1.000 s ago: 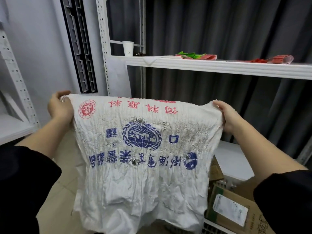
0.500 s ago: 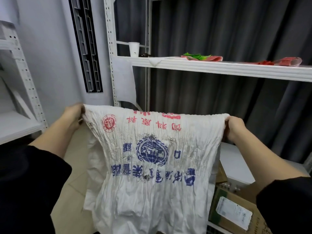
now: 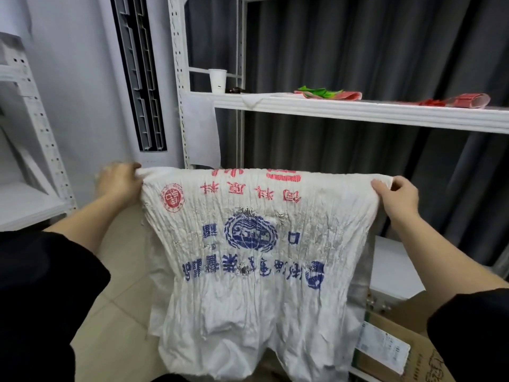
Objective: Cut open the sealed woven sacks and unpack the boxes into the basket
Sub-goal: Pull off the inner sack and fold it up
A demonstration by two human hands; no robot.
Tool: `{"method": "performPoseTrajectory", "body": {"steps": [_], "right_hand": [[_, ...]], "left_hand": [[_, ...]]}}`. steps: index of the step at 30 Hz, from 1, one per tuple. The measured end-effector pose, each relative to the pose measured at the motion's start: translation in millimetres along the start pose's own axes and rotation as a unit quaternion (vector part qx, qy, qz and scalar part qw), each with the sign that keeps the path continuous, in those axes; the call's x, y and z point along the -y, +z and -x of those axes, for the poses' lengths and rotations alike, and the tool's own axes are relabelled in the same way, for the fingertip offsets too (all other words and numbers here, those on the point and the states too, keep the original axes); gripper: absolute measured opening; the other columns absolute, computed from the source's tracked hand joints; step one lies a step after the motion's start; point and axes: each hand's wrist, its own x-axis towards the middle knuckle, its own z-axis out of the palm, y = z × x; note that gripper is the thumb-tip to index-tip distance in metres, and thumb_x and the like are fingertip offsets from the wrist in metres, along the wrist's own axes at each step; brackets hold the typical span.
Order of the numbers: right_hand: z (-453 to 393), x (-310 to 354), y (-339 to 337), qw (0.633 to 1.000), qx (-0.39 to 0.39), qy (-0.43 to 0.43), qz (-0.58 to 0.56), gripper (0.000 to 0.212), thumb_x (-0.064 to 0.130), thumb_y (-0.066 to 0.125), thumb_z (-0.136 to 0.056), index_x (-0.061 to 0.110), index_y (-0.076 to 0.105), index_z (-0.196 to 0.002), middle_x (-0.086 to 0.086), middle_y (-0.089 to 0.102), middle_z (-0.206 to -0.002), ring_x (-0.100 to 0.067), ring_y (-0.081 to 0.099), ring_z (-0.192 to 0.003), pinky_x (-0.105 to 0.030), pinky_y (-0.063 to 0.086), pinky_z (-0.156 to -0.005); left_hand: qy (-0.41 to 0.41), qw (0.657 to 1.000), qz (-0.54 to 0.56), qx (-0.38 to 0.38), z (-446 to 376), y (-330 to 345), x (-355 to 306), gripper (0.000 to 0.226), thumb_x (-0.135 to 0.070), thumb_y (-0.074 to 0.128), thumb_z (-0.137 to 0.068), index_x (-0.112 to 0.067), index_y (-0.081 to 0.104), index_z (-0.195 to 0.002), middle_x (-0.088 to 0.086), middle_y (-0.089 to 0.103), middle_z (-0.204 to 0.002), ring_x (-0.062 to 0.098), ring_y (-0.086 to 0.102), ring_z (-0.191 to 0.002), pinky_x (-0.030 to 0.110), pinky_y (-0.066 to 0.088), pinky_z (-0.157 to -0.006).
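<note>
Left hand [image 3: 119, 183] and right hand [image 3: 396, 195] each grip a top corner of the white woven sack [image 3: 248, 257], hanging limp, print upside down.

Left hand [image 3: 118, 183] and right hand [image 3: 396, 197] gripping upper corners of white woven sack [image 3: 248, 271], hanging inverted, crumpled

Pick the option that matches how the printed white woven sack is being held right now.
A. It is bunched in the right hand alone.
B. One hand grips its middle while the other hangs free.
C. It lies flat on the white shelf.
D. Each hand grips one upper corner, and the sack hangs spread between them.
D: the left hand and right hand each grip an upper corner of the woven sack, which hangs limp and spread between them.
</note>
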Motion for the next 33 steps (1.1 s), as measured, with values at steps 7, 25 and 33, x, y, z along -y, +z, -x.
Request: {"method": "performPoseTrajectory", "body": {"steps": [7,25,33], "right_hand": [[-1,9,6,0.987,0.048,0.068,-0.140,0.013,0.028,0.056,-0.092,0.016,0.054,-0.096,0.005,0.056,-0.084,-0.014,0.052,-0.084,-0.023,0.042,-0.064],[8,27,37,0.986,0.088,0.006,-0.144,0.087,-0.013,0.050,-0.081,0.032,0.017,-0.148,0.001,0.048,-0.135,-0.015,0.053,-0.118,-0.032,0.048,-0.094],[-3,18,30,0.985,0.070,0.057,-0.145,0.035,0.012,0.063,-0.088,0.006,0.056,-0.122,-0.014,0.066,-0.115,-0.006,0.062,-0.077,-0.019,0.052,-0.071]], "left_hand": [[-0.056,0.993,0.090,-0.043,-5,2,1,0.040,-0.030,0.049,-0.095,0.001,0.050,-0.120,0.029,0.044,-0.126,0.045,0.047,-0.114,0.054,0.039,-0.100],[-0.011,0.963,0.236,0.131,0,-21,-7,0.045,-0.010,0.075,-0.078,-0.004,0.058,-0.118,0.012,0.064,-0.111,0.026,0.059,-0.099,0.037,0.048,-0.087],[-0.184,0.923,0.319,-0.110,11,-20,-1,0.057,-0.048,0.064,-0.083,-0.004,0.056,-0.118,0.020,0.062,-0.120,0.035,0.058,-0.111,0.040,0.044,-0.090]]}}
